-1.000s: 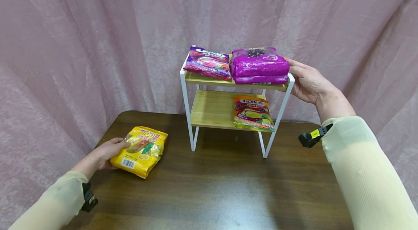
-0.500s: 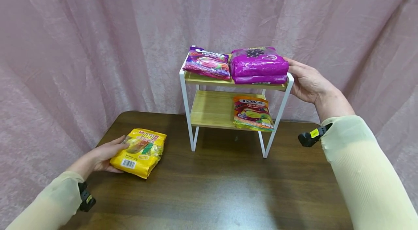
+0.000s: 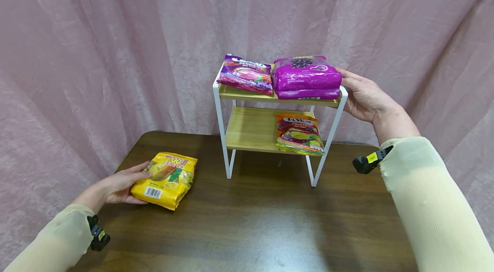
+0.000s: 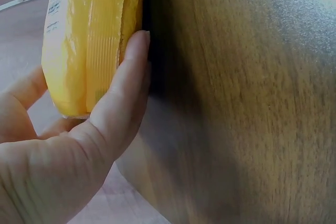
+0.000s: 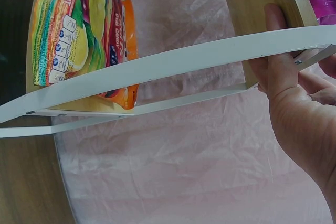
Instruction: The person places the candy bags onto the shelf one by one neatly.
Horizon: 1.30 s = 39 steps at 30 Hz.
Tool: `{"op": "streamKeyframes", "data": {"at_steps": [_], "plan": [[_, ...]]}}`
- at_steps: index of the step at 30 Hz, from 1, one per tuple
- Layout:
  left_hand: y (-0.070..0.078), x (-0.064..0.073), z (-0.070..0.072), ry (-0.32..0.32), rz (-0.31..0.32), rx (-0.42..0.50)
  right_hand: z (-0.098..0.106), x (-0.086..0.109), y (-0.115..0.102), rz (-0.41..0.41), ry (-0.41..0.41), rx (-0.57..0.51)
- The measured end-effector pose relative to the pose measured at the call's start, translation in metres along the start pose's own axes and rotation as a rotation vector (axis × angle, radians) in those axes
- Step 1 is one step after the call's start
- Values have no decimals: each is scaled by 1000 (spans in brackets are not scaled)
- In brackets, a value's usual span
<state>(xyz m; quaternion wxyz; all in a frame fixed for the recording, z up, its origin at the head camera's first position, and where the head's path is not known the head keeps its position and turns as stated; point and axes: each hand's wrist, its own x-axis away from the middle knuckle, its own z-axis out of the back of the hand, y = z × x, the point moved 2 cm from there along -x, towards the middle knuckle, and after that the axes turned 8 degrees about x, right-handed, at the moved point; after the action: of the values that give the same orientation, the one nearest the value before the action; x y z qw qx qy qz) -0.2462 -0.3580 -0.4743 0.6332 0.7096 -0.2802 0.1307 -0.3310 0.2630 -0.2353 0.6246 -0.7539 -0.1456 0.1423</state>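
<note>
At the left of the table, my left hand (image 3: 119,186) holds a yellow candy bag (image 3: 166,182) by its near left end. In the left wrist view the fingers (image 4: 118,90) lie along one face of the bag, close over the tabletop. My right hand (image 3: 366,96) grips the right end of the top shelf of a two-tier rack (image 3: 248,128). In the right wrist view a finger (image 5: 281,51) reaches under the top board, past the white frame. Beside that hand, on the top shelf, lies a magenta candy bag (image 3: 306,81). Some right fingertips are hidden behind it.
A purple berry candy bag (image 3: 245,75) lies at the left of the top shelf. An orange-red fruit candy bag (image 3: 299,134) rests at the right of the lower shelf. Pink curtain (image 3: 185,49) hangs behind the brown table (image 3: 251,220).
The yellow bag's far end has come down slightly towards the table, and my left wrist has drawn back a little to the left. The right hand has not moved.
</note>
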Motion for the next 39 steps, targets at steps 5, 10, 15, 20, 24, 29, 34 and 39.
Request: {"op": "streamKeyframes", "data": {"at_steps": [5,10,15,20,24,29,34,39], "plan": [[-1,-1,2,-8,-31,11,0,0,0,0,-19,-12],[-2,-2,4,-20,-54,28,-1,-1,0,4,-30,-16],[-2,-1,3,-22,-63,53,-1,-1,1,7,-33,0],[-3,0,3,-39,-72,87,0,-1,1,6,-25,-1],[-4,1,1,-61,-91,102,0,-1,0,6,-2,3],[-4,3,-1,-44,-109,102,0,-1,0,8,12,11],[-4,4,-2,-28,-117,99,0,0,0,9,19,14],[-6,4,-2,-19,-124,117,0,0,0,7,37,31]]}}
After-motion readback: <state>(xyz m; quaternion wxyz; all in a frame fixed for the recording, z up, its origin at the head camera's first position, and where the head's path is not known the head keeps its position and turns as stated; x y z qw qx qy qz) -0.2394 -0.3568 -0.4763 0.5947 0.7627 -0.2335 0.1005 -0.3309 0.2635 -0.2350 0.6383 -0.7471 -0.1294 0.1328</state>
